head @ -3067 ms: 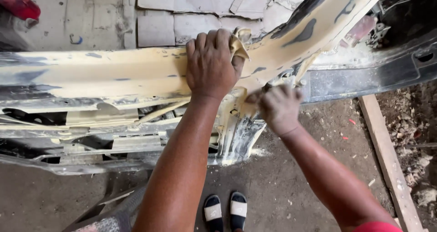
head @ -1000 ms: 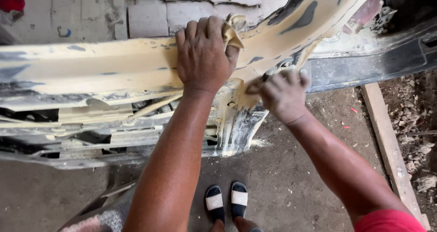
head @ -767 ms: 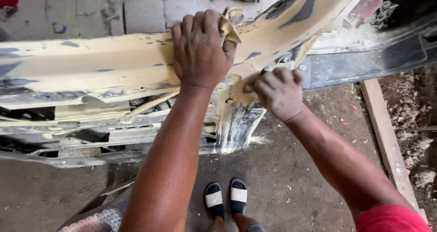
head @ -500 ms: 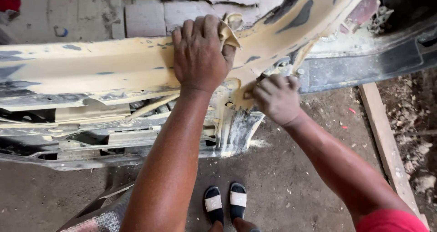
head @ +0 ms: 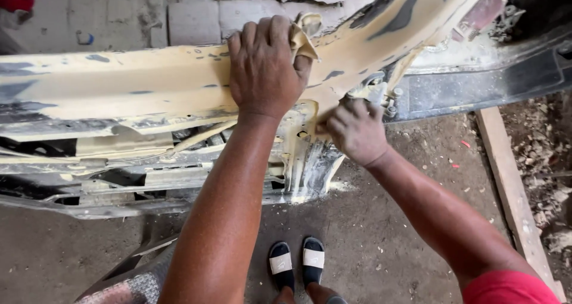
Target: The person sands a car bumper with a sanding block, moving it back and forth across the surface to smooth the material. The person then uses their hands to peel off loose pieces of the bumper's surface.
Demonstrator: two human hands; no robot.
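A long car body panel [head: 137, 86], coated in pale yellow filler with dark patches, lies across the view. My left hand [head: 265, 65] presses flat on its top, with a folded yellowish piece of sandpaper [head: 304, 33] under the fingers. My right hand [head: 356, 130] is closed on a small piece of abrasive, dusted with yellow, and pushes against the panel's lower bracket area [head: 307, 155] just below the left hand.
A wooden plank [head: 512, 191] lies on the dirt floor at the right beside rubble [head: 548, 143]. A dark car sill [head: 494, 83] runs at the upper right. My sandalled feet [head: 298, 262] stand below. Concrete blocks [head: 196, 18] sit behind the panel.
My right hand has rubbed back and forth a short way over the bracket area. The left hand stays pressed on the panel top.
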